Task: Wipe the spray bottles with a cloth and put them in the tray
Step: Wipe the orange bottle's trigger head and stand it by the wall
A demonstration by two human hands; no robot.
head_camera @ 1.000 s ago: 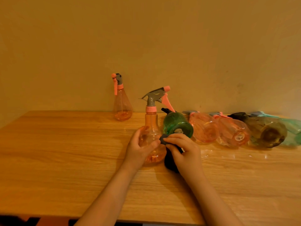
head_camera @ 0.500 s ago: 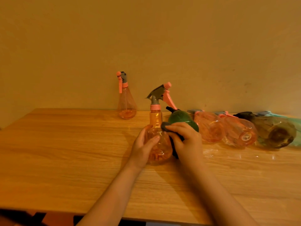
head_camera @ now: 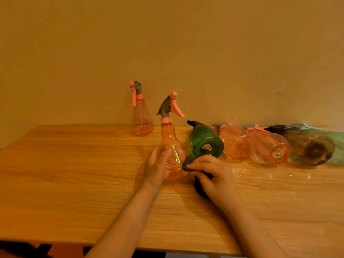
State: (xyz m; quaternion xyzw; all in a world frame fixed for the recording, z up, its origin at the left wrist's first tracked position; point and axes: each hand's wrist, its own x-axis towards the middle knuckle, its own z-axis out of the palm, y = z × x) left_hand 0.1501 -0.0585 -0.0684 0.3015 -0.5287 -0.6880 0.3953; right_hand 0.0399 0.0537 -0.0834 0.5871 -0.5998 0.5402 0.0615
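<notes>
An orange spray bottle with a grey and pink trigger head stands upright in the middle of the wooden table. My left hand holds its wide lower body from the left. My right hand grips a dark cloth and presses it against the bottle's lower right side. Part of the cloth hangs under my palm. Right of it, a green bottle, two orange bottles and a dark one lie on their sides, seemingly on a clear tray whose edges I cannot make out.
A second upright orange spray bottle stands at the back against the wall. A teal object lies at the far right edge. The table's front edge runs along the bottom of the view.
My right hand has slid the cloth down from the bottle's neck area to its lower body. The bottle's trigger head has turned a little. The camera view shifted slightly.
</notes>
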